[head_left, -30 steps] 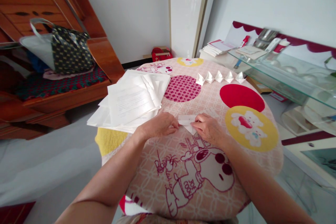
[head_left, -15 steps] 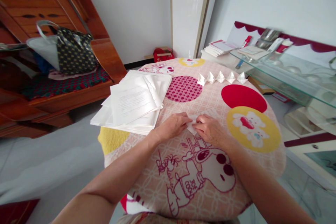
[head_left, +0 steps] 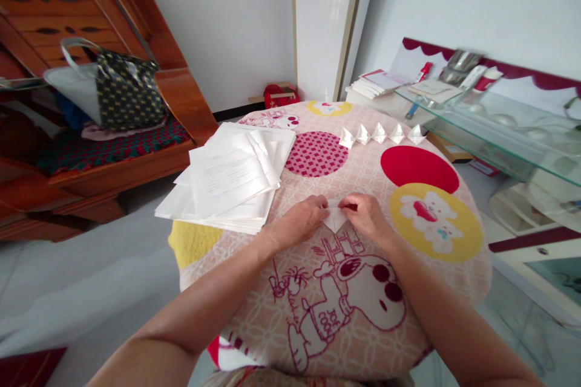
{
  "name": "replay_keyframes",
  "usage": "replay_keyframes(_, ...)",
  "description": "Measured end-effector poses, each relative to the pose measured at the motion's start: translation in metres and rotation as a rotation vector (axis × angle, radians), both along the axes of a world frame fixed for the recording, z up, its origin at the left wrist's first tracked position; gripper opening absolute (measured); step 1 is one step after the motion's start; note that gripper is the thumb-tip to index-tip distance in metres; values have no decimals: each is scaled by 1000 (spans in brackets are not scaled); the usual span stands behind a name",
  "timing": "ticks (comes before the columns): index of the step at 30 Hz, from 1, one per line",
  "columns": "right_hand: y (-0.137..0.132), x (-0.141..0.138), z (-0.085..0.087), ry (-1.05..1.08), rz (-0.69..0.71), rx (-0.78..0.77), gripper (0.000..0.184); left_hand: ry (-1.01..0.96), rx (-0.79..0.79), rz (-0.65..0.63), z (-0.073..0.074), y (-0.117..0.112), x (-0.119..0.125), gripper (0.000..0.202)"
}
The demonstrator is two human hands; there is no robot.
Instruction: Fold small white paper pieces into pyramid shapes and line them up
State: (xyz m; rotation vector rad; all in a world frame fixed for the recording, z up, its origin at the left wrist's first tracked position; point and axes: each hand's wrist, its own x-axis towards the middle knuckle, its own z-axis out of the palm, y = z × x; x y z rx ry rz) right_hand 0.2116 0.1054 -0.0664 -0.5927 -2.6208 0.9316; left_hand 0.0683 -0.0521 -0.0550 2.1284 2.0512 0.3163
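A small folded piece of white paper [head_left: 336, 221] lies on the patterned tablecloth, its pointed end toward me. My left hand [head_left: 305, 217] pinches its left edge with the fingers closed. At the opposite edge, my right hand [head_left: 365, 216] grips the paper between thumb and curled fingers. A crease runs across the upper part of the sheet, and parts of both sides are covered by my fingers. Beyond my hands, several folded paper boats [head_left: 380, 133] stand in a row near the far right of the table.
A stack of white paper sheets [head_left: 227, 178], some printed, covers the table's left side. To the right stands a glass shelf [head_left: 494, 133] with cups, papers and a metal container. A wooden bench [head_left: 122, 163] holding a dotted bag [head_left: 129, 91] is at the left.
My right hand has shifted slightly right along the paper's edge, and more of the folded point shows between my hands. The camera view has moved a little.
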Motion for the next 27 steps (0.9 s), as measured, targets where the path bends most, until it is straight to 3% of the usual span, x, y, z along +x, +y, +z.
replay_keyframes(11, -11, -25, 4, -194, -207, 43, 6, 53, -67, 45, 6, 0, 8, 24)
replay_keyframes(18, 2, -20, 15, -306, -248, 10, 7, 23, -60, 36, 8, 0, 8, 21)
replay_keyframes(23, 24, -4, 12, -286, -254, 7, 9, -29, -26, 68, -3, 4, 2, 23)
replay_keyframes(27, 35, 7, 6, -228, -253, 50, 10, -126, 103, 243, -17, 15, -5, 18)
